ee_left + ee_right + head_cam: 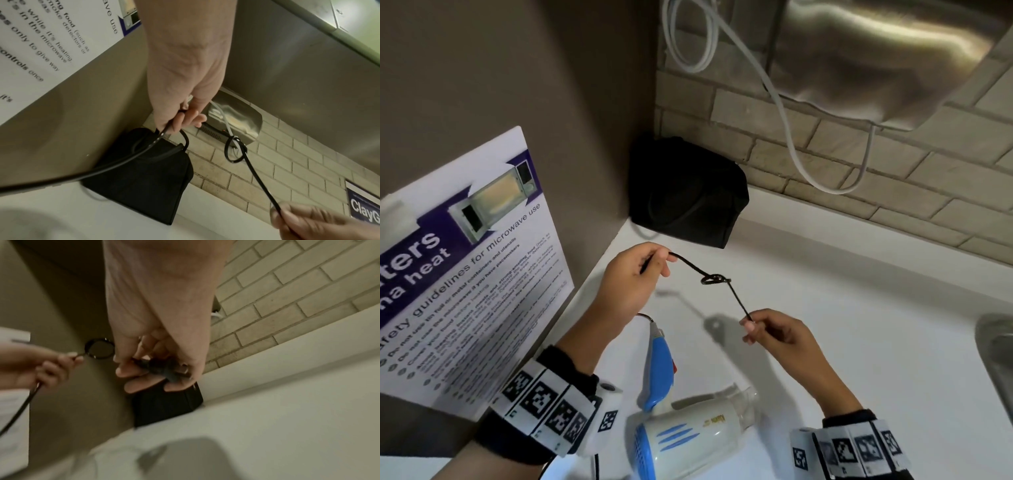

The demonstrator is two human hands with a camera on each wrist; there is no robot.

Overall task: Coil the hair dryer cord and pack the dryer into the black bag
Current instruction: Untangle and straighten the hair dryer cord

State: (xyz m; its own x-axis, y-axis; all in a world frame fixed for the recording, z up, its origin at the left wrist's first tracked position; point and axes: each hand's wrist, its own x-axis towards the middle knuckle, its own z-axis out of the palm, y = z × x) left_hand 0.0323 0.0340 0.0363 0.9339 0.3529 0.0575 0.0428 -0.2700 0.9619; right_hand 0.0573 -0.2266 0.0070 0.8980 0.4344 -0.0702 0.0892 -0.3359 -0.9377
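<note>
Black cord (707,275) stretched betw. my two hands, above white counter (842,342). Left hand (631,284) pinches it w/ thumb + fingers curled round; from there cord runs down past my wrist. Right hand (779,337) pinches other end of the span at thumb + forefinger tips, & in the right wrist view the plug (164,368) sits bunched in that palm, fingers curled under it. Small knot-like loop (714,278) sits mid-span, not pulled tight; wrist views show it as an open ring.

Hair dryer (688,433) lies on its side on counter at 6 o'clock from my hands, white barrel, blue grille, blue handle (658,370) folded up toward 12. Neither hand touches it. Black bag (685,192) stands in corner at 12 o'clock from left hand, against brown side panel and brick wall; can't tell if it's open. Well apart from dryer.

Microwave safety poster (465,274) leans at 9 o'clock. White cable (784,113) hangs over brick at 1 o'clock, beneath a steel fixture (876,58). Sink edge (996,353) at 3 o'clock.
</note>
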